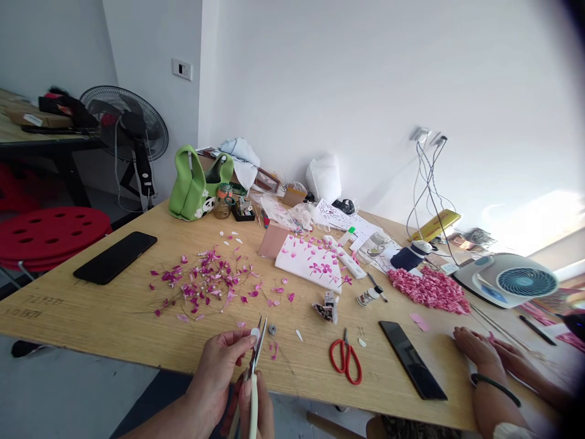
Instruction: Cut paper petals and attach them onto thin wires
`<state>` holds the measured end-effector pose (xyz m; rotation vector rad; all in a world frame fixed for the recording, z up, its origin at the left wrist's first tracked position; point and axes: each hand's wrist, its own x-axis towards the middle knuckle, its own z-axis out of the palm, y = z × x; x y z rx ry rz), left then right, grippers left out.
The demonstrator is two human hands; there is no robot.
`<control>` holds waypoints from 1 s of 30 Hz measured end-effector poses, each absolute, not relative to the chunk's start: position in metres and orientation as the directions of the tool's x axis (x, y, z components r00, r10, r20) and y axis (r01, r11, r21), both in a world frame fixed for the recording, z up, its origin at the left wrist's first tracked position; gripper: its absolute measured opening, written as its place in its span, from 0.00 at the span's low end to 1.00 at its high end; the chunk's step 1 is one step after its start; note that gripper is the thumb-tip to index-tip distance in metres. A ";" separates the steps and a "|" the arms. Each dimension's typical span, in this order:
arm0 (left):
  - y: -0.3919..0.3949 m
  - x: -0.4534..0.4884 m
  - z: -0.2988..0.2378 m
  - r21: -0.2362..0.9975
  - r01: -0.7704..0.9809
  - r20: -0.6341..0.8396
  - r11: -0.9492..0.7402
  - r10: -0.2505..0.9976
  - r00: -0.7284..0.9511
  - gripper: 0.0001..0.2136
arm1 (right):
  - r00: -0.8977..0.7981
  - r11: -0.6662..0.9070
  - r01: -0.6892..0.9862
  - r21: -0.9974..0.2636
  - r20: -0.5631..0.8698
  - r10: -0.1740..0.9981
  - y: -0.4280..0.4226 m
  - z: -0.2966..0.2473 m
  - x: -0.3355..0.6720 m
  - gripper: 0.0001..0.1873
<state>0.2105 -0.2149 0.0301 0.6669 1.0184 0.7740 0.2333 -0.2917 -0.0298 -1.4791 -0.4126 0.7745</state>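
Note:
My left hand (219, 369) pinches a small white piece (255, 333) between thumb and fingertips, near the table's front edge. My right hand (256, 399) grips white-handled scissors (256, 360), whose blades point up and touch the white piece. Only part of the right hand shows at the bottom edge. Just beyond lie a small grey spool (272, 330) and a spread of small pink flowers on wires (208, 283).
On the wooden table (91, 305) lie a black phone (115, 256), red scissors (346, 361), another phone (412, 360), a white foam block (311, 262), a pink petal heap (429, 288), a green bag (196, 183) and a desk fan (507, 280). Another person's hands (493, 353) rest at the right.

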 end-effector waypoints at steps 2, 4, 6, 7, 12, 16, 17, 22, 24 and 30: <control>-0.216 0.210 0.029 0.783 -0.237 -0.499 0.575 0.808 0.314 0.10 | 0.710 -0.080 -0.227 -0.971 -0.221 0.668 -0.291 -0.031 0.233 0.27; -0.216 0.210 0.029 0.784 -0.233 -0.501 0.575 0.809 0.308 0.10 | 0.727 -0.082 -0.271 -0.959 -0.260 0.636 -0.291 -0.032 0.232 0.30; -0.216 0.210 0.030 0.790 -0.229 -0.498 0.569 0.813 0.303 0.10 | 0.741 -0.082 -0.319 -0.944 -0.302 0.600 -0.291 -0.033 0.231 0.32; -0.216 0.210 0.030 0.793 -0.227 -0.495 0.565 0.815 0.300 0.10 | 0.745 -0.081 -0.334 -0.939 -0.316 0.588 -0.291 -0.034 0.230 0.32; -0.217 0.211 0.029 0.816 -0.222 -0.466 0.534 0.834 0.294 0.10 | 0.736 -0.090 -0.309 -0.947 -0.297 0.608 -0.293 -0.037 0.232 0.31; -0.218 0.211 0.030 0.810 -0.238 -0.468 0.536 0.836 0.286 0.09 | 0.731 -0.112 -0.303 -0.946 -0.306 0.610 -0.295 -0.039 0.233 0.30; -0.219 0.211 0.031 0.805 -0.246 -0.472 0.541 0.833 0.287 0.09 | 0.734 -0.118 -0.303 -0.946 -0.310 0.604 -0.295 -0.038 0.233 0.29; -0.220 0.212 0.034 0.788 -0.263 -0.482 0.557 0.824 0.299 0.09 | 0.719 -0.134 -0.239 -0.962 -0.268 0.642 -0.296 -0.029 0.235 0.18; -0.219 0.213 0.034 0.787 -0.266 -0.479 0.556 0.824 0.303 0.09 | 0.706 -0.127 -0.223 -0.967 -0.249 0.663 -0.295 -0.026 0.236 0.17; -0.219 0.213 0.033 0.794 -0.259 -0.480 0.551 0.828 0.290 0.09 | 0.697 -0.115 -0.185 -0.976 -0.213 0.685 -0.296 -0.029 0.237 0.20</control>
